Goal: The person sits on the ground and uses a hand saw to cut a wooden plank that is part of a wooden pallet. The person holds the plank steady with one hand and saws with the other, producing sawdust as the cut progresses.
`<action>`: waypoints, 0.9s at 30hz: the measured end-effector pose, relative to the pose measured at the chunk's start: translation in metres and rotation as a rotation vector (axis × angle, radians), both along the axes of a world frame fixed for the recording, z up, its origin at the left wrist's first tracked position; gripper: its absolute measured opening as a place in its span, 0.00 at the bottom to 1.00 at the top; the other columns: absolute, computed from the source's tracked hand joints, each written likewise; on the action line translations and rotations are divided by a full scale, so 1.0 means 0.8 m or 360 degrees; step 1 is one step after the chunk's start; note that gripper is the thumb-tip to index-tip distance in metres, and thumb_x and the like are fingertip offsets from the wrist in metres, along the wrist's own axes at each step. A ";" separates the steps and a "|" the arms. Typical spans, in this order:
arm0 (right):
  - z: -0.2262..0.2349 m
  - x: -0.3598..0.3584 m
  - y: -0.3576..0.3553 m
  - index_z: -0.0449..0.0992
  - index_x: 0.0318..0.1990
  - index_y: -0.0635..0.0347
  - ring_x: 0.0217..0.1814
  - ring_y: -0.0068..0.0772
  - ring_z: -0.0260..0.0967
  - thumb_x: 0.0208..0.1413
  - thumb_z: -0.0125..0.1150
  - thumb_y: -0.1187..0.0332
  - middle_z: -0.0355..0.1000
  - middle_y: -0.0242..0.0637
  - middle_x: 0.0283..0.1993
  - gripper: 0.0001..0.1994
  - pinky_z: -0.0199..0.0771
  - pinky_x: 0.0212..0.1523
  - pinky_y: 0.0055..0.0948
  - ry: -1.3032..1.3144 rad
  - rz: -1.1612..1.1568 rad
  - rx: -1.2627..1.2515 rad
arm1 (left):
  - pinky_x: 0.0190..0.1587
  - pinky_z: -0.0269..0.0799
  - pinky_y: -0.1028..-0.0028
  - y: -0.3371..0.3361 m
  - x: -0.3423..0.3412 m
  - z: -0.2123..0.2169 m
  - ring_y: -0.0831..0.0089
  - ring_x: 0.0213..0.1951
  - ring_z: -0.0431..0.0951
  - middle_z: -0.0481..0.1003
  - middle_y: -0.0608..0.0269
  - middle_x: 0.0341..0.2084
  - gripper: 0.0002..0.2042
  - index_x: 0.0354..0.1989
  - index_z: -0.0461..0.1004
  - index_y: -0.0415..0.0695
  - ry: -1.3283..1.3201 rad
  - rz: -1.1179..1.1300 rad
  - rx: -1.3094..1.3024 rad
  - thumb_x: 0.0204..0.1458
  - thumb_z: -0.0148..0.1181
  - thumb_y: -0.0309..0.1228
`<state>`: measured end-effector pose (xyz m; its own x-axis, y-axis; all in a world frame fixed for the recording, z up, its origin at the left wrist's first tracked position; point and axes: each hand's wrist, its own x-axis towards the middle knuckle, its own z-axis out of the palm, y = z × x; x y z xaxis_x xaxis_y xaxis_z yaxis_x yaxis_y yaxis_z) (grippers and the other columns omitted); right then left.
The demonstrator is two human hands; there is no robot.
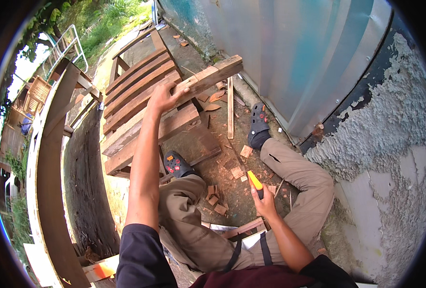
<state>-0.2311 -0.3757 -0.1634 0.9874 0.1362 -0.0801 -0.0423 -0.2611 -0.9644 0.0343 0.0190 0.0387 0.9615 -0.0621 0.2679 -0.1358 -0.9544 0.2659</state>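
Observation:
My left hand (164,97) is closed around a rough wooden beam (213,74), its fingers curled over the edge. The beam lies across a low slatted wooden bench (141,91), and its far right end sticks out past the bench toward the metal wall. Held low by my right leg, my right hand (265,201) grips a handsaw (255,181) by its yellow and black handle. The thin saw blade points up and away, seen nearly edge-on, and it is apart from the beam. A second thick timber (179,120) rests on the bench nearer to me.
Wood offcuts (214,196) and chips litter the ground between my feet, beside a thin wooden strip (230,108). A corrugated metal wall (299,53) rises at the right, above rough plaster (381,115). A large curved wooden frame (45,158) stands close at the left.

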 end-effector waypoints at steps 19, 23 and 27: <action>-0.022 0.000 0.000 0.74 0.57 0.63 0.27 0.14 0.64 0.70 0.58 0.54 0.68 0.25 0.28 0.21 0.65 0.29 0.21 0.0085 -0.0067 0.0544 | 0.33 0.72 0.64 0.015 0.031 0.007 0.65 0.25 0.76 0.77 0.52 0.20 0.30 0.34 0.84 0.37 0.0073 0.0206 -0.0061 0.56 0.63 0.59; -0.022 0.001 0.000 0.73 0.55 0.63 0.26 0.14 0.64 0.70 0.59 0.54 0.68 0.24 0.28 0.20 0.64 0.28 0.21 0.0183 -0.0108 0.0669 | 0.36 0.74 0.61 0.017 0.031 0.008 0.57 0.27 0.81 0.81 0.48 0.23 0.32 0.34 0.85 0.37 0.0101 0.0231 -0.0070 0.54 0.61 0.63; -0.017 0.003 0.002 0.73 0.52 0.62 0.24 0.13 0.63 0.70 0.58 0.53 0.68 0.23 0.27 0.20 0.64 0.25 0.20 0.0213 -0.0154 0.0755 | 0.34 0.73 0.61 0.019 0.027 0.000 0.58 0.25 0.78 0.78 0.46 0.20 0.33 0.32 0.84 0.35 0.0000 0.0226 -0.0170 0.56 0.60 0.62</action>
<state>-0.2291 -0.3745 -0.1769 0.9826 0.0964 -0.1586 -0.1761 0.2159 -0.9604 0.0562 0.0343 0.0384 0.9585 0.1030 0.2659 -0.0018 -0.9303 0.3668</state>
